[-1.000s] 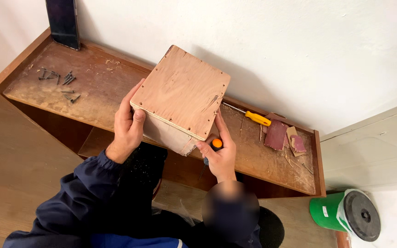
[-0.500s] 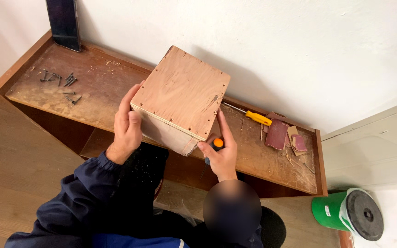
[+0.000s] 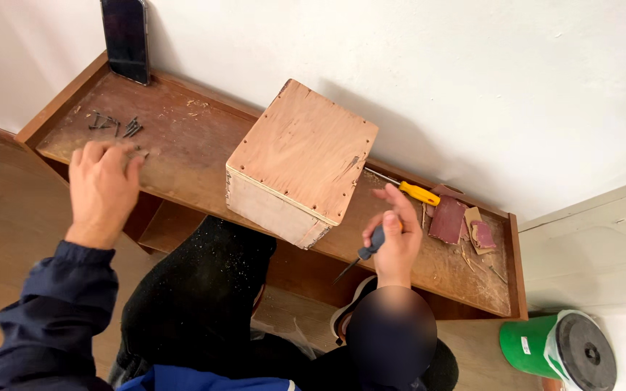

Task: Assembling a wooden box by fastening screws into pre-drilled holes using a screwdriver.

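Seen from the head camera, looking down: a low brown wooden shelf point(image 3: 182, 156) set against a white wall, dusted with sawdust. Standing near its middle, a plywood box point(image 3: 302, 163), turned at an angle, pale top face ringed with small screw holes, front corner jutting over the shelf's front edge. Out to the far left, the left hand point(image 3: 101, 190), palm down on the front edge of the shelf, fingers point(image 3: 99, 153) loosely curled and spread, tips just beside a loose screw and close below a scatter of dark screws point(image 3: 114, 124); whether anything is pinched under the fingertips, impossible to tell. Well apart from the box, that hand. To the right of the box, the right hand point(image 3: 394, 235), closed around the dark handle of a screwdriver point(image 3: 362, 255), shaft pointing down and left past the shelf's edge, forefinger raised and thumb free. Just behind that hand, lying flat on the shelf along the wall, a yellow-handled screwdriver point(image 3: 409, 190). Further right, scraps of reddish sandpaper point(image 3: 459, 221) and wood splinters. Propped upright against the wall at the shelf's far left end, a dark phone point(image 3: 126, 38). On the floor at lower right, a green can point(image 3: 556, 349) lying on its side, black lid facing the camera. In the foreground, dark blue sleeve and black trousers flecked with dust.
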